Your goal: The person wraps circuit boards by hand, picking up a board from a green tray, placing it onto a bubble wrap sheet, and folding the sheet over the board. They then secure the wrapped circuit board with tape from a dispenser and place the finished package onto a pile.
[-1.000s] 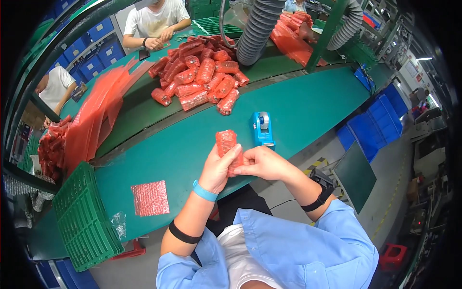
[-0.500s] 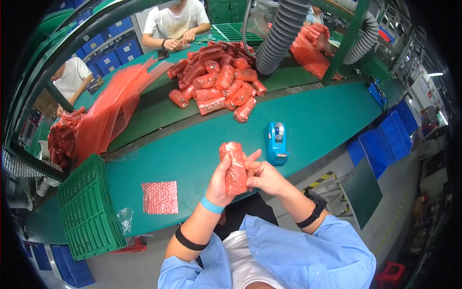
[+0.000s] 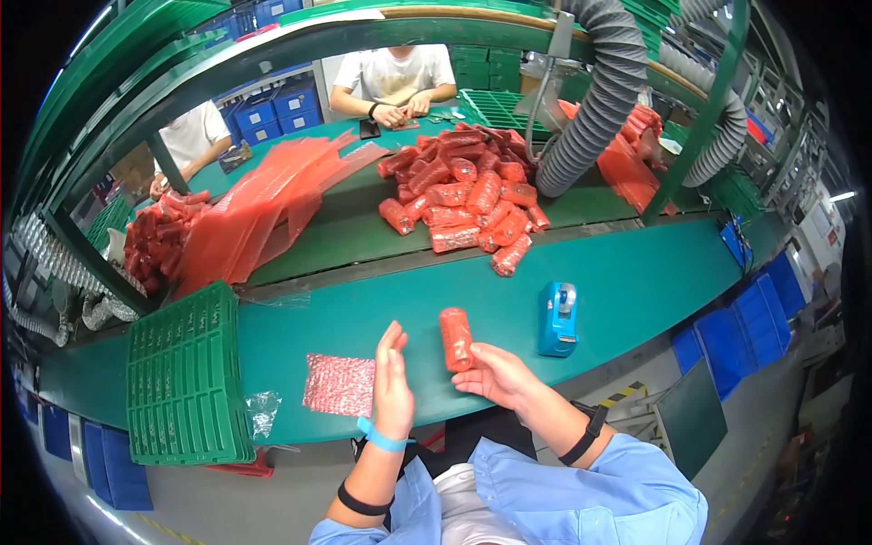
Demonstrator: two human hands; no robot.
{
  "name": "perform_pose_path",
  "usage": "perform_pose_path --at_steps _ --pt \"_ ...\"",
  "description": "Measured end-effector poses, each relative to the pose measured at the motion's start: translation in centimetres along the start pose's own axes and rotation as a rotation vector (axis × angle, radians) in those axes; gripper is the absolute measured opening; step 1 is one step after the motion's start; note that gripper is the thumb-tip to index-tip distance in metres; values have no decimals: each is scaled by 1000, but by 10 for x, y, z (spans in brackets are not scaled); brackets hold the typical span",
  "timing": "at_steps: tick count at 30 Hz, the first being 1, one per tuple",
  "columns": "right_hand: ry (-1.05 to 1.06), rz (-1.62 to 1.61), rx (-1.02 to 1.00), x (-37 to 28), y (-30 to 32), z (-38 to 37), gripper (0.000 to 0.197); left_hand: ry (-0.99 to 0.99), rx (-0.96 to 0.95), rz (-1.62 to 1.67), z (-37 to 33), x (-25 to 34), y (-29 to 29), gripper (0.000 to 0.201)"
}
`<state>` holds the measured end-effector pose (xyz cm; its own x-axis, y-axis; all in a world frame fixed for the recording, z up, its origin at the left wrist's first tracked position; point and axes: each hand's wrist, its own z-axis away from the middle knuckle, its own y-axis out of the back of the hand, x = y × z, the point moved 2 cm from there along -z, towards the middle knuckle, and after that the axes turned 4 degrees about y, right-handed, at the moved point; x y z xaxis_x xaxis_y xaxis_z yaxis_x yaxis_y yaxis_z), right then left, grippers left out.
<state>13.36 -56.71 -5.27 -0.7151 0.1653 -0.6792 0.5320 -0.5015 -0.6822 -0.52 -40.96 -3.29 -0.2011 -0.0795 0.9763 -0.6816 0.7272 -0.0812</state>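
Far to the left of the blue tape holder (image 3: 558, 320), a stack of green trays (image 3: 182, 386) rests on the green counter (image 3: 409, 309). Long sheets of red wrap (image 3: 263, 213) lie to the left of the blue tape holder and farther back. A crinkly clear bag (image 3: 262, 413) is to its left too, but nearer the front, just beside the trays. Next comes a flat red bubble sheet (image 3: 338, 385), left of the blue tape holder and a bit in front of it. The left hand (image 3: 393, 386) is just beside that sheet, with its fingers stretched out straight and close together. I can't tell if the hand touches the sheet.

Near the blue tape holder, on its left side, is a red roll (image 3: 455, 339). It leans a little, top end to the left. The right hand (image 3: 495, 374) has its thumb and fingers clamped on the low end of the roll. A big pile of red rolls (image 3: 463, 195) is behind the blue tape holder and to its left. Well to its right are some blue bins (image 3: 740, 336).
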Motion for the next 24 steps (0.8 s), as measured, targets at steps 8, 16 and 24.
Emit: perform_pose_path --at_steps 8,16,24 --pt "299 153 313 -8 -52 -85 66 193 78 53 53 58 67 52" --pt "801 1511 -99 25 -5 -60 14 -95 77 -359 85 159 185 34" --pt "748 1466 -103 29 -11 -66 9 210 581 -1288 42 163 376 36"
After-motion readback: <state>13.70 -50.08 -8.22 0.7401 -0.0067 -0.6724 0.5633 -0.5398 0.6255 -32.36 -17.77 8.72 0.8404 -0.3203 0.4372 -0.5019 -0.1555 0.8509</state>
